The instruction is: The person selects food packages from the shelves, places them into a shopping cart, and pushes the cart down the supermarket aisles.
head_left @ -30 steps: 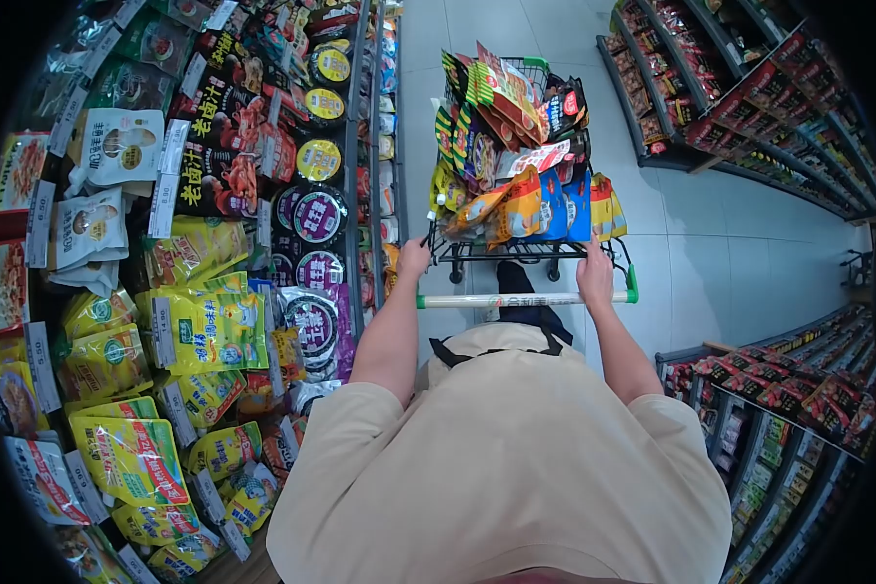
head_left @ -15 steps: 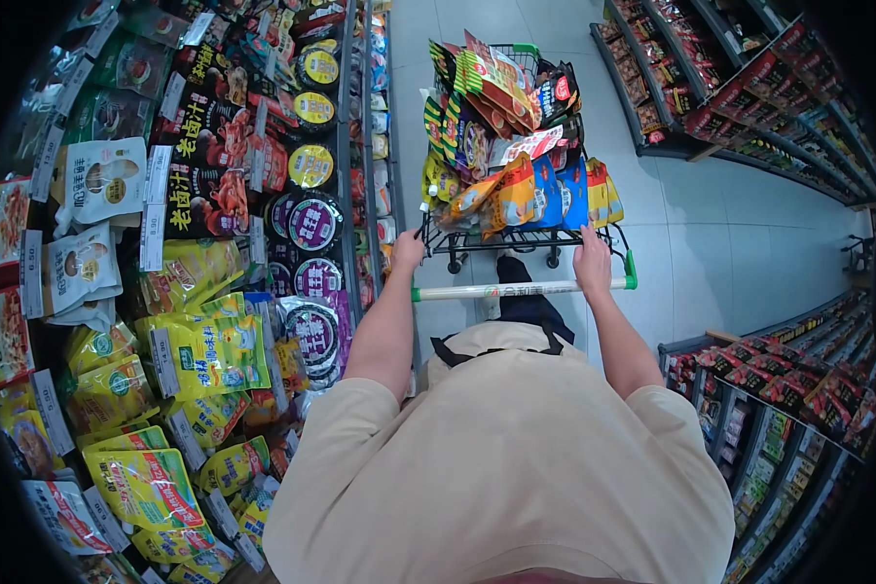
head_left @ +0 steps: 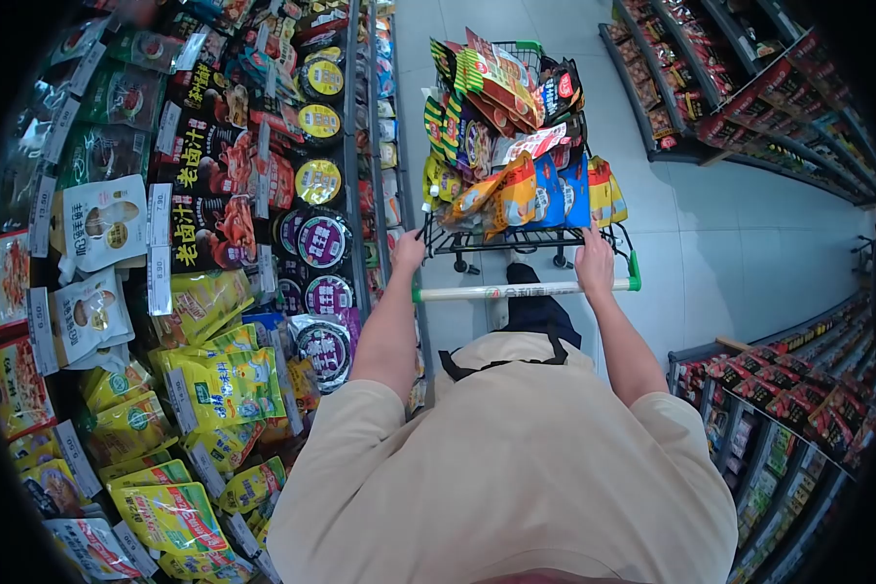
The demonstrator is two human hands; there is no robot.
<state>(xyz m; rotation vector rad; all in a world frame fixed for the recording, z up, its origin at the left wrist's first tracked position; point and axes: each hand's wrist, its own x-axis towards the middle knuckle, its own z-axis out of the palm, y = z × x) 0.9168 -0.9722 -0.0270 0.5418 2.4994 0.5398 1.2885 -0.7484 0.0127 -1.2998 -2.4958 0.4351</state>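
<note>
A black shopping cart (head_left: 516, 239) with a pale handlebar (head_left: 501, 291) and green end caps stands in front of me. My left hand (head_left: 408, 253) is closed at the left end of the handle, by the black side frame. On the right, my right hand (head_left: 595, 263) wraps over the handlebar near its green cap, fingertips towards the basket rim. Bagged foods are heaped in the cart: striped green and red packets (head_left: 501, 83), blue bags (head_left: 562, 192) and an orange bag (head_left: 512, 198). The undersides of both hands are hidden.
Along my left runs a shelf of yellow seasoning pouches (head_left: 229, 389), dark boxed packets (head_left: 214, 232), round-lidded tubs (head_left: 321, 241) and price tags. Shelf units with red packets (head_left: 788, 389) stand on the right, with another rack (head_left: 652, 83) ahead. Grey tiled floor (head_left: 720, 234) lies between them.
The left shelf goods and the right racks have slid down the view slightly as I move forward with the cart. Both hands keep their places on it.
</note>
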